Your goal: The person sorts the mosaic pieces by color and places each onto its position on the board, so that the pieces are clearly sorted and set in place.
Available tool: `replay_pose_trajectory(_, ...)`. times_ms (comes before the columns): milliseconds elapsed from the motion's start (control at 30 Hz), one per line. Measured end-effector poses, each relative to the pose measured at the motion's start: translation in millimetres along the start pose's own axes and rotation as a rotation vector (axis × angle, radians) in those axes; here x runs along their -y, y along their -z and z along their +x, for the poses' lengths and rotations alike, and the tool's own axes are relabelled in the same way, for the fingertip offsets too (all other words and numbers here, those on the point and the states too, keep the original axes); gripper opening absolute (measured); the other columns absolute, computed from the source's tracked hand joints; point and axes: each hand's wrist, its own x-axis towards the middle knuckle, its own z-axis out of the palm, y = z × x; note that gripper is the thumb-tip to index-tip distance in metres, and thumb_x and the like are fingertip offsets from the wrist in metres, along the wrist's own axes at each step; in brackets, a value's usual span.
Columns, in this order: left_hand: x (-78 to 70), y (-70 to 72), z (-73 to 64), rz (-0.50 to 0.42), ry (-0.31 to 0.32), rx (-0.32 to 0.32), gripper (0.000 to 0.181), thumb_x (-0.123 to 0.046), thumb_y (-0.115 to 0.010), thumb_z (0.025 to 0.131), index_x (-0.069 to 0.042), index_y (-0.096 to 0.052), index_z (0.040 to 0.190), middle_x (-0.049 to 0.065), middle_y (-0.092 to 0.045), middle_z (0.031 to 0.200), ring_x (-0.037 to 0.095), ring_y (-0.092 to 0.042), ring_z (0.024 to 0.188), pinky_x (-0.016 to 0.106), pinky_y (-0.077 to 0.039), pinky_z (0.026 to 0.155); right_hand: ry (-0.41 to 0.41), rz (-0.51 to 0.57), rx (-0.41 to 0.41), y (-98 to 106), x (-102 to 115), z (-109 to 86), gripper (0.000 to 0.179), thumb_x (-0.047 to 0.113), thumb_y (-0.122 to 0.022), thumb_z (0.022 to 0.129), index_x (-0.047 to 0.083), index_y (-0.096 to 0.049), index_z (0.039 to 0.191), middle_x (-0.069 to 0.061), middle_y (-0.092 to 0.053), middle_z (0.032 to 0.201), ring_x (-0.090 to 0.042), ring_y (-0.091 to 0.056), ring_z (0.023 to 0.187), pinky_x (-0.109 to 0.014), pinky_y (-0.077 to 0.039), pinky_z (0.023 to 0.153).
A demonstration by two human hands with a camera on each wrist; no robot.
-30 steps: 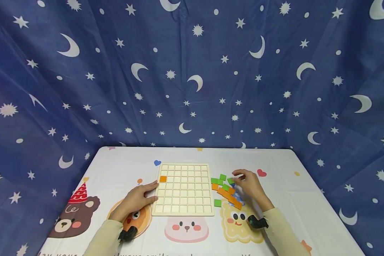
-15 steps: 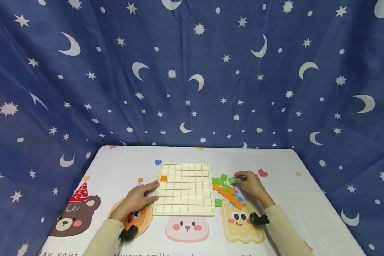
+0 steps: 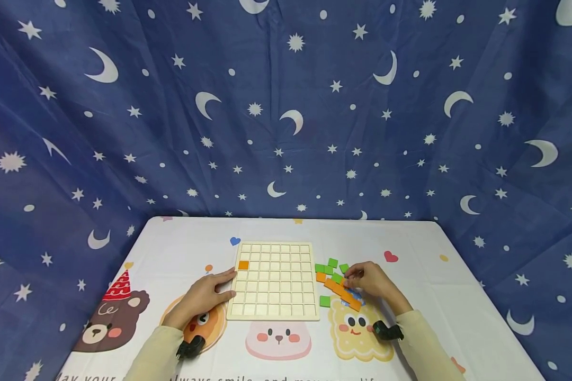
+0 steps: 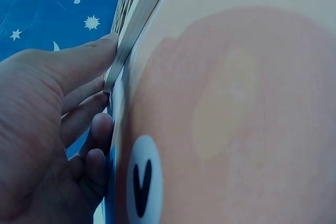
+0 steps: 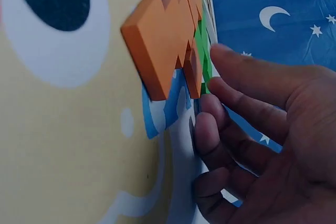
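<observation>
My left hand [image 3: 204, 297] rests at the left edge of a cream grid board [image 3: 274, 280], with thumb and fingers touching the rim; the left wrist view shows this contact at the board's side [image 4: 126, 45]. One orange square tile [image 3: 243, 265] sits in a cell near that edge. Beyond the board's right side, my right hand [image 3: 374, 280] hovers low over loose tiles, fingertips close to a green tile [image 3: 344, 268] and the orange tiles [image 3: 343, 293]. In the right wrist view, the loosely bent fingers [image 5: 252, 80] show no tile between them. The head view partly hides tiles beneath this hand.
Several more green tiles [image 3: 328, 270] lie beside the board's right edge, with a single green tile [image 3: 325, 301] nearer to me. A white table cover [image 3: 195, 238] with printed cartoon animals spreads underneath. A dark blue starry curtain [image 3: 248, 132] hangs behind.
My right hand has shifted slightly toward me, from the farther green tile to over the orange ones. The left hand and the board stay in place.
</observation>
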Motion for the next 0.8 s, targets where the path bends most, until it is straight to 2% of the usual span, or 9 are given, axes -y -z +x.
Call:
replay_pose_trajectory(133, 0.2, -0.3, 0.1, -0.004, 0.004, 0.0, 0.062, -0.039, -0.071, 0.089, -0.017, -0.052, 0.144, 0.0, -0.045, 0.153, 0.038, -0.041, 0.141, 0.059, -0.034, 0.113, -0.009, -0.04, 0.015, -3.0, -1.6, -0.6, 0.021, 0.021, -0.086, 0.074, 0.013, -0.075, 0.091, 0.002, -0.062, 0.077, -0.015, -0.05, 0.074, -0.025, -0.04, 0.066)
replay_pose_trajectory(367, -0.3, 0.0, -0.3, 0.008, 0.005, 0.0, 0.061, -0.04, -0.07, 0.089, -0.017, -0.053, 0.144, 0.0, -0.045, 0.153, 0.039, -0.041, 0.14, 0.059, -0.035, 0.112, 0.036, -0.036, -0.003, -4.3, -2.7, -2.9, 0.02, 0.012, -0.085, 0.075, 0.013, -0.073, 0.091, 0.001, -0.059, 0.077, -0.016, -0.048, 0.073, -0.024, -0.037, 0.064)
replay_pose_trajectory(600, 0.2, 0.0, -0.2, 0.005, 0.005, -0.004, 0.06, -0.039, -0.07, 0.09, -0.017, -0.053, 0.143, 0.0, -0.045, 0.153, 0.04, -0.04, 0.141, 0.061, -0.033, 0.112, 0.043, 0.039, -0.047, -4.4, -3.9, -4.0, 0.016, -0.001, -0.074, 0.08, 0.01, -0.07, 0.092, -0.001, -0.062, 0.078, -0.015, -0.053, 0.072, -0.022, -0.044, 0.064)
replay_pose_trajectory(800, 0.1, -0.8, -0.5, 0.006, 0.005, -0.001, 0.06, -0.039, -0.07, 0.09, -0.018, -0.053, 0.143, -0.001, -0.045, 0.153, 0.04, -0.041, 0.14, 0.061, -0.034, 0.112, 0.027, 0.094, -0.069, -6.3, -5.7, -5.9, 0.01, 0.002, -0.073, 0.084, 0.007, -0.071, 0.092, -0.003, -0.065, 0.079, -0.014, -0.055, 0.071, -0.02, -0.047, 0.064)
